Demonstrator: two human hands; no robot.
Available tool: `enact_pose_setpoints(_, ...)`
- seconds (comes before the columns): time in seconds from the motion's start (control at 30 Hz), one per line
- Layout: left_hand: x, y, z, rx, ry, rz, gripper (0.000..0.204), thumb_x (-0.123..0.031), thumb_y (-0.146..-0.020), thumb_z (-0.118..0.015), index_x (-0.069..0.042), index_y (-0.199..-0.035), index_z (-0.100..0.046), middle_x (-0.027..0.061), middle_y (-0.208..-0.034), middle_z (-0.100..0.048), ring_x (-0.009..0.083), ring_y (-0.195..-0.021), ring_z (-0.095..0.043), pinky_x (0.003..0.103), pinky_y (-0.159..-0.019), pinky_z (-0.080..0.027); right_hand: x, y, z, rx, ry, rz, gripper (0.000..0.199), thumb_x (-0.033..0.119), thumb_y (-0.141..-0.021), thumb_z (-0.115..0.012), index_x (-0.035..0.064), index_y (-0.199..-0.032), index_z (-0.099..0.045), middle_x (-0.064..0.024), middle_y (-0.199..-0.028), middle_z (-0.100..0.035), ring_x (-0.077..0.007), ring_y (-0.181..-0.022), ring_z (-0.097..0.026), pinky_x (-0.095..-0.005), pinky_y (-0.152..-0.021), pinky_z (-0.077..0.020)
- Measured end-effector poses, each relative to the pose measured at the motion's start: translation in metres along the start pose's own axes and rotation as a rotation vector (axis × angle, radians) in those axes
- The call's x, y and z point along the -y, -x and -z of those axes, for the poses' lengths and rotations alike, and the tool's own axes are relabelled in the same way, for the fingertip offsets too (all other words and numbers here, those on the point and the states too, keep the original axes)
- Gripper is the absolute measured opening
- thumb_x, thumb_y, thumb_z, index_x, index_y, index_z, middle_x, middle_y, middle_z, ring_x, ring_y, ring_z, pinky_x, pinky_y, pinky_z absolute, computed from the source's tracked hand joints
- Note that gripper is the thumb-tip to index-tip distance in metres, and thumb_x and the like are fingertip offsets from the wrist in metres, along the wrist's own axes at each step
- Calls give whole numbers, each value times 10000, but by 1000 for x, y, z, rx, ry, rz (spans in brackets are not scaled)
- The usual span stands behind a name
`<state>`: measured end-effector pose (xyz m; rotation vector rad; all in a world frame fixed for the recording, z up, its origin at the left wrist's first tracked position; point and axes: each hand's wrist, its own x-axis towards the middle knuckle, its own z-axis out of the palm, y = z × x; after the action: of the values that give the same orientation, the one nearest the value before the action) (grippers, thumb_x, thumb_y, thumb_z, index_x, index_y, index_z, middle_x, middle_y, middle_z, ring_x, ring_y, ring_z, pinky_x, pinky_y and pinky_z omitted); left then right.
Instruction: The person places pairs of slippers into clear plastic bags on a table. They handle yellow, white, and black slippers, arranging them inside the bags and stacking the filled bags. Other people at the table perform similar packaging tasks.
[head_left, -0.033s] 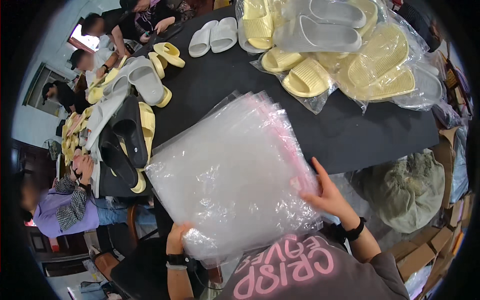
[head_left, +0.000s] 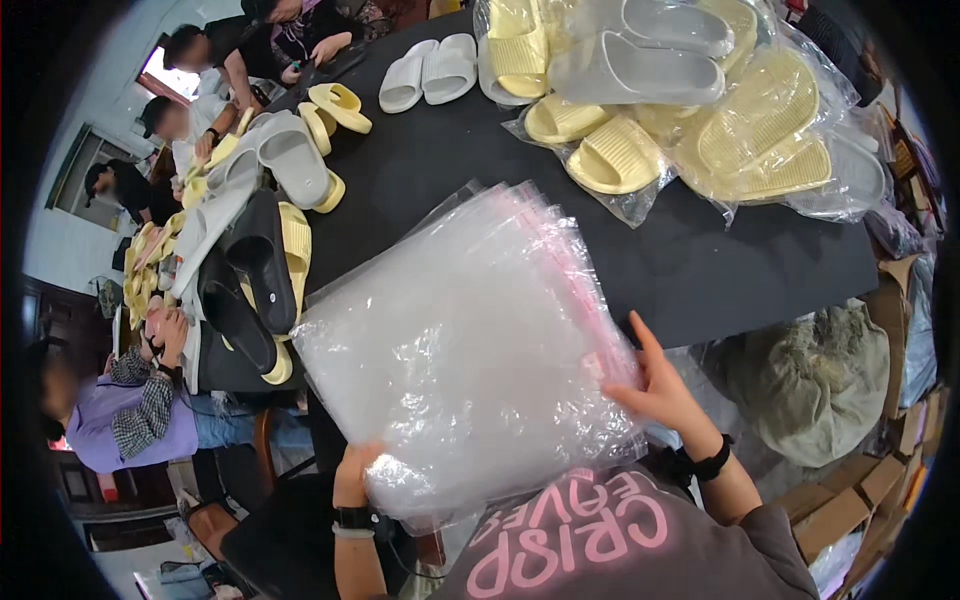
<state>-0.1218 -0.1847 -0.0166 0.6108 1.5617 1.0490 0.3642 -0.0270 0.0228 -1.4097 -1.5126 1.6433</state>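
Plastic bags between left and right fingers.

Workshop, packing type: long black desk, loose slippers heaped, bagged slippers piled, stacked clear bags, several workers alongside, cardboard boxes nearby.

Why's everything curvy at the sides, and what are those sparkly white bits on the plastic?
In the head view, a fisheye lens bends the far things and leaves black corners; in the head view, glare makes white streaks on the stack of clear bags and glints on the wrapped slippers; in the head view, the dark table looks much duller.
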Motion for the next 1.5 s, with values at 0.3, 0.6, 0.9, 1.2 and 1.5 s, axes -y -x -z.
enact_pose_setpoints(0.3,-40,29,-39,5,219,131,618,-149,-876,-647,55,-1403,-395,183,-1219,-598,291,-1025,-651,375,-855,-559,5,11,10,327,-359,33,945,182,-787,-838,-50,-1503,-268,-123,-1337,-532,-130,-1125,-550,-286,-963,-455)
enact_pose_setpoints(0.6,-8,19,-25,10,279,181,308,-212,-1006,-503,51,-1133,-598,150,-973,-673,230,-845,-678,350,-736,-571,-7,-39,7,433,-606,-356,734,299,-857,-781,-59,-1386,-418,-113,-1223,-606,-147,-1066,-614,-304,-917,-514)
enact_pose_setpoints(0.9,-62,33,-49,-91,104,1,419,-157,-961,-593,36,-1318,-488,149,-1116,-656,228,-925,-677,347,-766,-574,39,-18,-1,388,-406,-235,367,176,-903,-734,10,-1210,-621,-15,-1063,-655,-88,-920,-594,-263,-839,-487)
enact_pose_setpoints(1.2,-141,-22,-82,20,98,-258,426,-217,-978,-609,24,-1313,-505,125,-1123,-657,202,-960,-665,331,-809,-556,98,-65,45,213,-338,82,242,144,-877,-736,28,-1084,-689,-10,-961,-699,-83,-891,-626,-241,-799,-491)
enact_pose_setpoints(1.5,-140,-162,-62,195,74,-40,521,-202,-966,-645,-18,-1405,-433,102,-1257,-594,215,-1039,-638,349,-883,-544,88,-179,82,209,-255,-54,465,117,-867,-718,4,-1285,-547,-84,-1088,-658,-152,-922,-653,-309,-819,-539)
